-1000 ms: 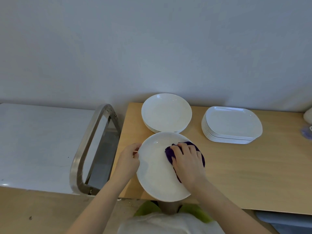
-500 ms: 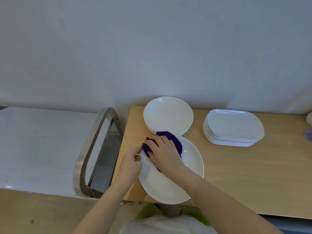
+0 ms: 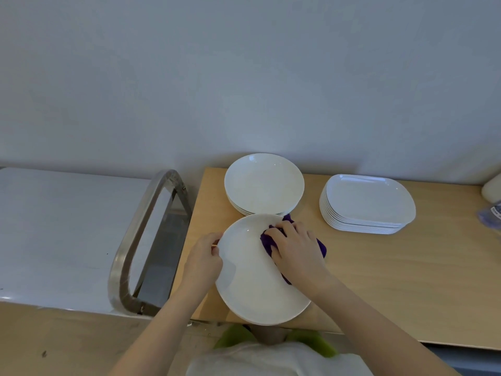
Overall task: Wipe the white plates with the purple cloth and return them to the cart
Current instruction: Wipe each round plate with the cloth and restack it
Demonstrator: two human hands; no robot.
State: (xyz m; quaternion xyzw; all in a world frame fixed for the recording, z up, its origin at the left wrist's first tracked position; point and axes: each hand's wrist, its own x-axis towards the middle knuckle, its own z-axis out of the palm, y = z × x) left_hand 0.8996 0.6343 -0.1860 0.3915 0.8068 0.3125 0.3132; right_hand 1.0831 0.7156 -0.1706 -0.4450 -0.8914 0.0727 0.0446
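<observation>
Ctr frame: left hand (image 3: pixel 202 257) fingers pinch round white plate (image 3: pixel 252 283) rim over tabletop (image 3: pixel 406 267) edge, right hand (image 3: pixel 296 252) fingers curl on purple cloth (image 3: pixel 267 241) pressed to it; no legible writing.

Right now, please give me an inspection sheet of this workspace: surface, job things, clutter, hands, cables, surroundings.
Surface: wooden table, plates on it.
Job things: round plate overhangs the near table edge; purple cloth lies on it. Round stack behind it, rectangular stack to the right. Cart at left, steel handle toward the table.
Clutter: white thing and bluish thing at right edge, cut off, cannot identify.
Hands: left hand grips the plate rim; right hand presses the cloth on the plate.
Cables: nothing seen.
Surroundings: plain wall behind.
</observation>
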